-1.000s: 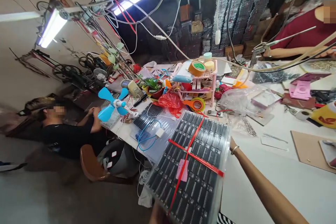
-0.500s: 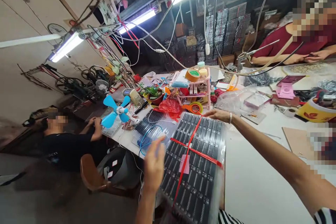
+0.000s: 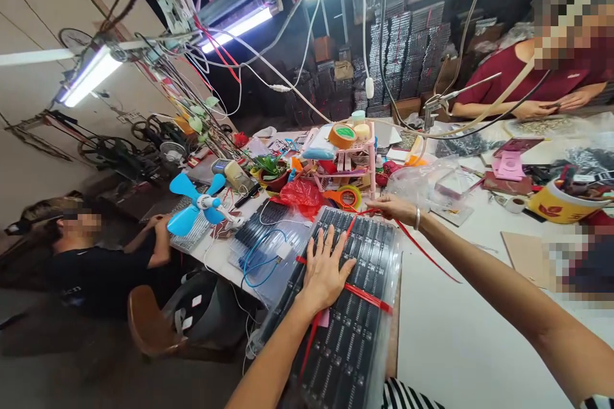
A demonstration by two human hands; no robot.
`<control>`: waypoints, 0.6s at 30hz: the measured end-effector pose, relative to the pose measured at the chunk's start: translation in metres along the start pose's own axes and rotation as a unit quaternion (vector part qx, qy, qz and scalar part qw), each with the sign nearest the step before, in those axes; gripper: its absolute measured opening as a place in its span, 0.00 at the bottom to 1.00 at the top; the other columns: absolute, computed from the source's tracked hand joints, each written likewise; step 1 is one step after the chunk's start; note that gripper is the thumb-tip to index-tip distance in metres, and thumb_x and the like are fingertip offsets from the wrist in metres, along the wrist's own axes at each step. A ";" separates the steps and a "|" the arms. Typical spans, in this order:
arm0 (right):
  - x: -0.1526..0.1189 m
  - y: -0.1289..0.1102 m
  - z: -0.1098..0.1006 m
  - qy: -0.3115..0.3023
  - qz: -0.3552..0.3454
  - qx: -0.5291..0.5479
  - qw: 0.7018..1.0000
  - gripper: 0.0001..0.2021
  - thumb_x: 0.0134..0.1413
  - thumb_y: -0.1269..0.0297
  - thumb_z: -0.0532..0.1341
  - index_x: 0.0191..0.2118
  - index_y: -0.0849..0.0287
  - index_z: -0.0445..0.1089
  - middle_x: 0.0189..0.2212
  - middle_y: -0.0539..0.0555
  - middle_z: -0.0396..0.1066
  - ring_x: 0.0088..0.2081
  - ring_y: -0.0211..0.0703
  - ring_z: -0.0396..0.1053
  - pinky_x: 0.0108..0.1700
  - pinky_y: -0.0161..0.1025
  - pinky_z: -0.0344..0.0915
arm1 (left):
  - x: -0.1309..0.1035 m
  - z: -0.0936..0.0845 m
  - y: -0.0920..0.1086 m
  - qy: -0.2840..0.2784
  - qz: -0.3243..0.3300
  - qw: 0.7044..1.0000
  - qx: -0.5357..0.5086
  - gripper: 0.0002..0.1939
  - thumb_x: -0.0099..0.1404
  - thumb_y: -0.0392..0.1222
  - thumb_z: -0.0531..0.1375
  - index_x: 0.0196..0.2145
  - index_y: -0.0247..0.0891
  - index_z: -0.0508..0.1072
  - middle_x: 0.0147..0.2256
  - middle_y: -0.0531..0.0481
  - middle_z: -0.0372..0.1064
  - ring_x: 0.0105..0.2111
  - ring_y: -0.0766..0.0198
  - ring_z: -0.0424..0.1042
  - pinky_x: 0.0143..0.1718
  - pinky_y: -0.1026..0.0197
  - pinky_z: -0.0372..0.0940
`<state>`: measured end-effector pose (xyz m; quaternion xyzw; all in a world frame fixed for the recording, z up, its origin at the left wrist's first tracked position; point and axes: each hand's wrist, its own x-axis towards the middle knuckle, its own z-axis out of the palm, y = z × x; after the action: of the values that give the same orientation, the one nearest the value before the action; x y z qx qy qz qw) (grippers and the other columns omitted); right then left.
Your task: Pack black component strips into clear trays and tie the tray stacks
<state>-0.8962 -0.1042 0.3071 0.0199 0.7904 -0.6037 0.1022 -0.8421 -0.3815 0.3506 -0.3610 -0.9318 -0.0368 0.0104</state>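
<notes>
A stack of clear plastic trays (image 3: 345, 351) filled with rows of small dark parts lies at the near edge of the table. Red plastic strapping (image 3: 369, 298) crosses over its top, and a pink paper slip (image 3: 325, 317) is tucked under it, mostly covered. My left hand (image 3: 325, 268) rests flat on the stack with its fingers spread, over the spot where the straps cross. Beyond the far edge of the stack, my right hand (image 3: 394, 208) pinches the red strap, whose loose tail (image 3: 426, 254) hangs down to the right.
A blue-bladed fan (image 3: 196, 204) stands at the left by more clear trays (image 3: 261, 255). Behind are a red plastic bag (image 3: 301, 198), orange scissors (image 3: 343, 197) and a pink rack (image 3: 371, 166). Co-workers sit at left (image 3: 91, 268) and far right (image 3: 513, 80).
My left hand has come down from the air beside the stack onto its top. My right hand now pulls the strap up, and a loose tail shows. The view has turned slightly right.
</notes>
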 end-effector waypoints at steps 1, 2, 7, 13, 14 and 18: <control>0.002 0.002 0.001 -0.001 0.020 0.000 1.000 0.28 0.43 0.36 0.57 0.22 0.62 0.68 0.13 0.44 0.49 0.18 0.30 0.45 0.20 0.34 0.42 | 0.001 0.000 0.001 0.001 0.002 1.000 0.006 0.30 0.68 0.54 0.45 0.65 0.46 0.45 0.66 0.45 0.35 0.65 0.48 0.36 0.62 0.39 0.43; 0.005 0.004 0.002 -0.012 0.034 -0.005 0.999 0.29 0.43 0.35 0.57 0.20 0.62 0.67 0.13 0.45 0.49 0.18 0.30 0.46 0.20 0.34 0.43 | 0.001 0.000 0.003 0.002 0.003 1.000 0.011 0.30 0.68 0.53 0.45 0.65 0.46 0.45 0.66 0.44 0.35 0.65 0.48 0.36 0.62 0.38 0.43; 0.023 -0.004 0.014 -0.067 0.025 0.041 0.997 0.24 0.41 0.41 0.63 0.19 0.61 0.65 0.14 0.46 0.58 0.18 0.31 0.50 0.20 0.33 0.51 | 0.003 0.001 0.005 0.003 0.008 1.000 0.025 0.30 0.69 0.52 0.45 0.65 0.46 0.43 0.66 0.43 0.35 0.65 0.48 0.36 0.61 0.38 0.45; 0.029 -0.013 0.036 -0.048 0.114 0.223 0.967 0.11 0.42 0.61 0.68 0.25 0.61 0.68 0.17 0.49 0.67 0.20 0.34 0.63 0.23 0.31 0.63 | 0.003 0.000 0.003 0.007 0.010 1.000 0.021 0.30 0.69 0.52 0.45 0.65 0.46 0.44 0.66 0.43 0.36 0.65 0.48 0.36 0.61 0.38 0.46; 0.030 -0.013 0.037 -0.047 0.129 0.229 0.964 0.09 0.44 0.63 0.67 0.25 0.61 0.68 0.17 0.50 0.68 0.21 0.35 0.65 0.24 0.32 0.65 | 0.003 0.000 0.002 0.008 0.011 1.000 0.019 0.30 0.68 0.52 0.45 0.65 0.47 0.44 0.66 0.44 0.36 0.65 0.48 0.37 0.61 0.38 0.46; 0.038 -0.008 0.034 -0.025 0.152 0.188 0.970 0.08 0.46 0.66 0.66 0.24 0.62 0.67 0.16 0.50 0.68 0.18 0.34 0.64 0.21 0.30 0.64 | 0.004 0.002 0.000 0.012 0.010 1.000 0.010 0.30 0.68 0.52 0.46 0.65 0.47 0.43 0.66 0.44 0.36 0.65 0.48 0.37 0.61 0.38 0.46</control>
<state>-0.9296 -0.1425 0.2995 0.1438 0.6477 -0.7190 0.2069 -0.8447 -0.3788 0.3484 -0.3700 -0.9281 -0.0314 0.0258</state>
